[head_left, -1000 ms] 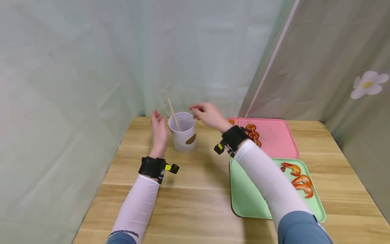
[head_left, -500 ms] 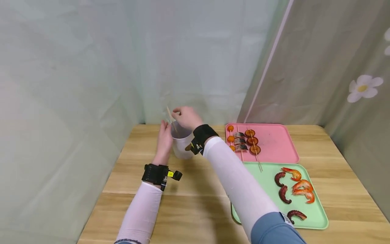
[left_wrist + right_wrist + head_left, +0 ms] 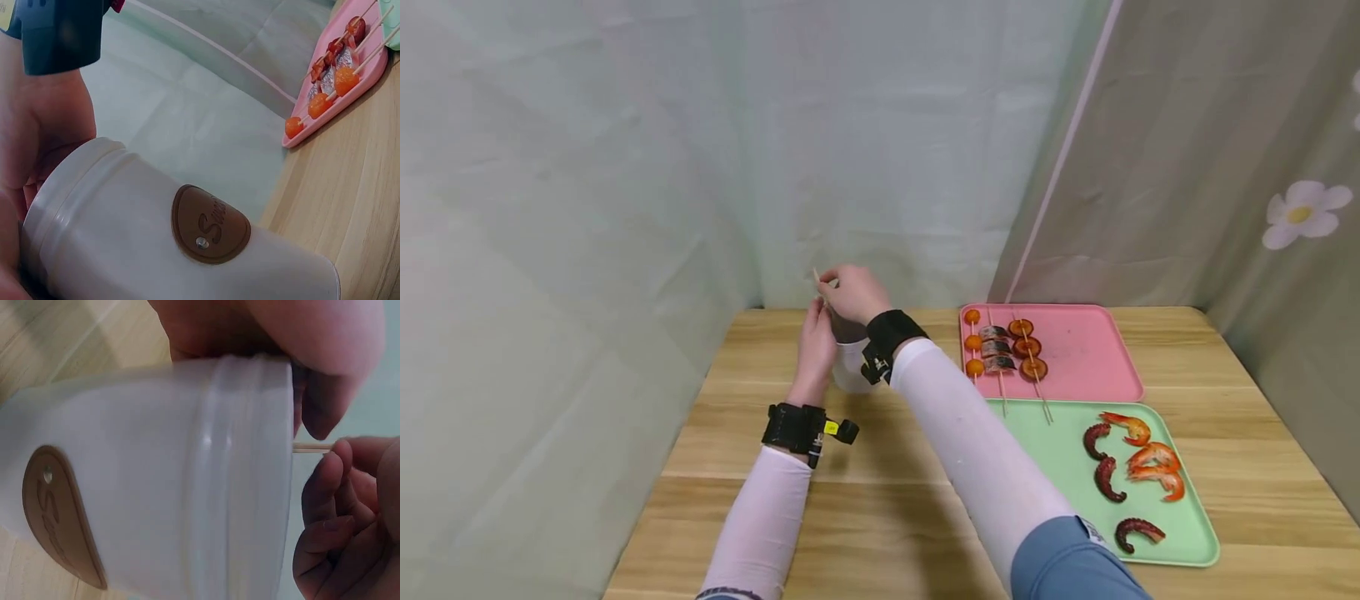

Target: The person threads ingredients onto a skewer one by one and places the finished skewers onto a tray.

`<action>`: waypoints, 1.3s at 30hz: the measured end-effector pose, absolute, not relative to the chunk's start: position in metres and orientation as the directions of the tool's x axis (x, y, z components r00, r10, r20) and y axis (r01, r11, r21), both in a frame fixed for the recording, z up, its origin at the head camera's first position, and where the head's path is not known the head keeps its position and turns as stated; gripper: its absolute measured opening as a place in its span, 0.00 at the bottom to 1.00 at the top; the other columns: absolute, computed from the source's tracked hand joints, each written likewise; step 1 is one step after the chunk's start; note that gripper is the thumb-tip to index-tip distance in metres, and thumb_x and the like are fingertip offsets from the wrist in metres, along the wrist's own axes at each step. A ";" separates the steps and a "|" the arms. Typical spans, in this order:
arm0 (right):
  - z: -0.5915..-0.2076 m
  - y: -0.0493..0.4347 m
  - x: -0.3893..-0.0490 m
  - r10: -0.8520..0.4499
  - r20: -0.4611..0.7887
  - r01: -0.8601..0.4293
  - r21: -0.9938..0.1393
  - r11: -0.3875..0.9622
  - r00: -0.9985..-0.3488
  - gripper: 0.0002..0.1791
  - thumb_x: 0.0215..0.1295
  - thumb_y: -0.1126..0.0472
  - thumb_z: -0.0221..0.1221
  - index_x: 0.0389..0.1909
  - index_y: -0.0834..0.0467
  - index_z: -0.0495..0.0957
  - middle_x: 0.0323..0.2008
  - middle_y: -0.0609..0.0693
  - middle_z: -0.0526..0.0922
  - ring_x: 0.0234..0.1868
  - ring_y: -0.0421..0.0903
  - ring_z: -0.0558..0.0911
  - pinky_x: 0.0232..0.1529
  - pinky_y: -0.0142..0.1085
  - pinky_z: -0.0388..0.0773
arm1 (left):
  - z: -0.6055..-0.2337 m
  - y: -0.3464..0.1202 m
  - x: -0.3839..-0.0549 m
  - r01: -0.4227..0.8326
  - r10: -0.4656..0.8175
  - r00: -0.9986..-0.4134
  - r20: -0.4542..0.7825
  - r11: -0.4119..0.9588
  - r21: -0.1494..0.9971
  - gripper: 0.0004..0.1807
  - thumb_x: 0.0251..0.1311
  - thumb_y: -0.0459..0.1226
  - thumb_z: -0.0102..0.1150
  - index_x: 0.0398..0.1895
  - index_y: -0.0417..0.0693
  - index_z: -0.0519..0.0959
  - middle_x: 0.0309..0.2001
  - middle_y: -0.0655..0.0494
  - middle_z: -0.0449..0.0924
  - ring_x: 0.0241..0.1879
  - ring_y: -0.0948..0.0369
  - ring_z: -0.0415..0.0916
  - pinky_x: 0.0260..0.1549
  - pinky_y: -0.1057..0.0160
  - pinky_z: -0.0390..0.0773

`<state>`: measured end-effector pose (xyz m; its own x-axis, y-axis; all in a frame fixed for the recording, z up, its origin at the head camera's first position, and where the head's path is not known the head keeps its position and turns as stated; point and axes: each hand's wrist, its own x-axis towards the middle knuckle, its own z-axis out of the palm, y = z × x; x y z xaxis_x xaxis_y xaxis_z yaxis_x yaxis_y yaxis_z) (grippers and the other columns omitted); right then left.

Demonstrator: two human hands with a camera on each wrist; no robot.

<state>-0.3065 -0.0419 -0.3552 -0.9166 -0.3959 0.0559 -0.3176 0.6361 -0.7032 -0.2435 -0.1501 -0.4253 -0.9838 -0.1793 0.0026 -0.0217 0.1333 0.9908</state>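
A white cup (image 3: 852, 377) with a brown label (image 3: 211, 224) stands upright on the wooden table. My left hand (image 3: 817, 343) grips its rim from the left, with one digit bent over the edge in the right wrist view. Above the opening, my right hand (image 3: 857, 292) pinches a thin wooden skewer (image 3: 310, 448) between thumb and fingertips. Only a short length of the skewer shows above the rim; its lower part is hidden inside the cup. The cup's inside is mostly covered by my right hand in the head view.
At the right, a pink tray (image 3: 1086, 354) holds skewers of orange balls (image 3: 973, 342), fish pieces (image 3: 996, 348) and brown round slices (image 3: 1027, 347). Nearer me, a green tray (image 3: 1052, 458) bears shrimp (image 3: 1156, 457) and octopus tentacles (image 3: 1107, 479). Curtains hang behind the table.
My right hand has moved left from beside the cup to the skewer and now pinches it. My left hand has come in from the cup's left onto its rim.
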 end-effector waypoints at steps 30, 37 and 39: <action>-0.379 0.022 -0.296 -0.369 0.129 -0.340 -0.729 0.594 -0.921 0.37 0.88 0.40 0.39 0.31 0.60 0.86 0.19 0.47 0.72 0.24 0.47 0.72 0.30 0.38 0.66 | -0.437 -0.152 -0.240 -0.068 -0.202 -0.979 -0.027 0.201 0.977 0.31 0.87 0.46 0.30 0.84 0.40 0.57 0.82 0.42 0.58 0.81 0.46 0.53 0.78 0.44 0.53; -0.375 0.033 -0.304 -0.327 0.179 -0.341 -0.759 0.555 -0.928 0.38 0.87 0.37 0.42 0.29 0.61 0.85 0.17 0.46 0.71 0.20 0.46 0.69 0.26 0.38 0.62 | -0.434 -0.155 -0.247 -0.059 -0.209 -0.978 -0.016 0.199 0.978 0.32 0.87 0.48 0.31 0.84 0.41 0.58 0.81 0.42 0.60 0.80 0.46 0.56 0.78 0.43 0.55; -0.376 0.035 -0.303 -0.314 0.181 -0.332 -0.773 0.541 -0.932 0.39 0.87 0.37 0.41 0.30 0.62 0.85 0.17 0.47 0.72 0.20 0.47 0.70 0.27 0.38 0.63 | -0.433 -0.155 -0.248 -0.061 -0.211 -0.977 -0.017 0.204 0.977 0.31 0.87 0.47 0.31 0.84 0.40 0.58 0.81 0.42 0.60 0.80 0.46 0.56 0.78 0.43 0.55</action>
<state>-0.3032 0.0354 -0.3756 -0.9320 -0.3140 0.1809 -0.3322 0.5409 -0.7727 -0.2480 -0.1554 -0.4334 -0.9773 -0.2112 -0.0167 -0.0608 0.2043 0.9770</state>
